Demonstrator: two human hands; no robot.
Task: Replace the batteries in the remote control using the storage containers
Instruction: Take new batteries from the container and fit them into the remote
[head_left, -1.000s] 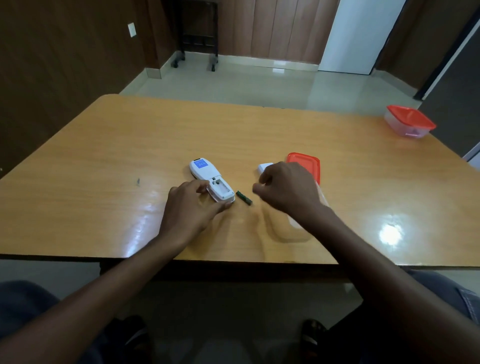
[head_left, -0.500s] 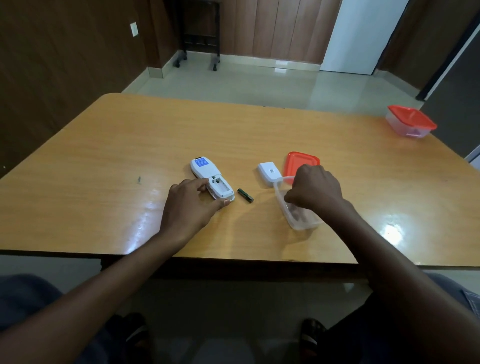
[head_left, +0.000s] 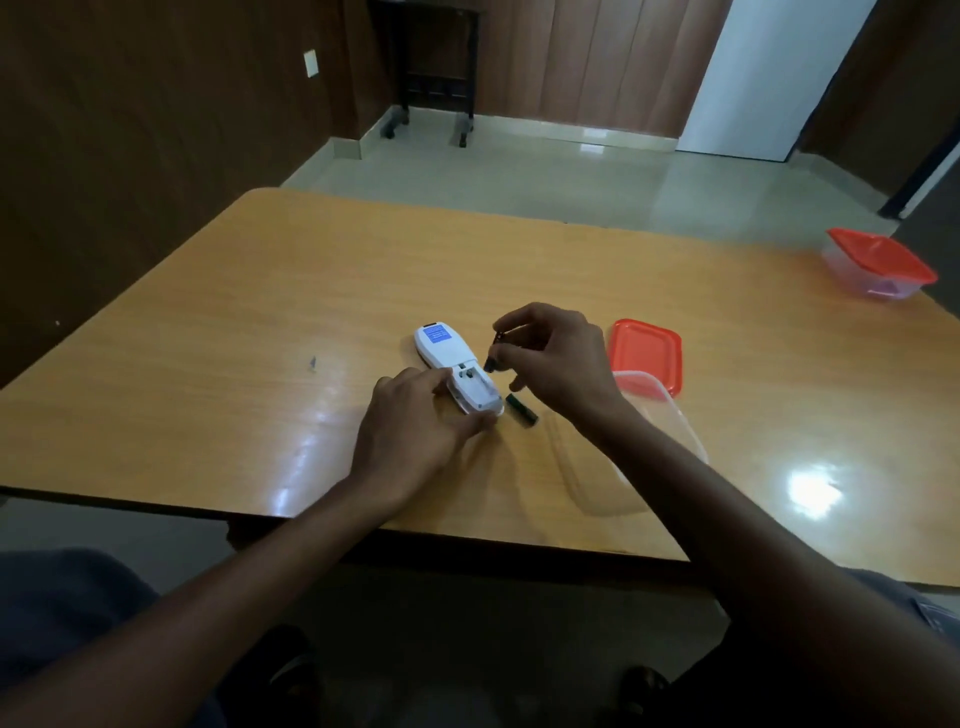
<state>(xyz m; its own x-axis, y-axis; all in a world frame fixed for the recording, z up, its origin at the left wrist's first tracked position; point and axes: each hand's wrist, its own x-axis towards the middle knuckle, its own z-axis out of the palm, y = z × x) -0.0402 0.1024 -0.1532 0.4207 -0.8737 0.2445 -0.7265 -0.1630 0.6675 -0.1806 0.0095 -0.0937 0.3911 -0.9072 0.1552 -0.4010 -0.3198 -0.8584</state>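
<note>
White remote (head_left: 457, 373) bay open | left hand (head_left: 415, 431) pins it | right hand (head_left: 550, 358) pinches battery (head_left: 497, 349) | risk: wrong polarity, or nudging loose cell (head_left: 521, 410) off worktop (head_left: 260, 338) near edge

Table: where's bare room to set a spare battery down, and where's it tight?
Free: the wide stretch of table left of the remote, and the far side between the red lid and the closed box. Crowded: around the remote, where both hands, left and right, the loose battery and the open clear tub sit close.
</note>
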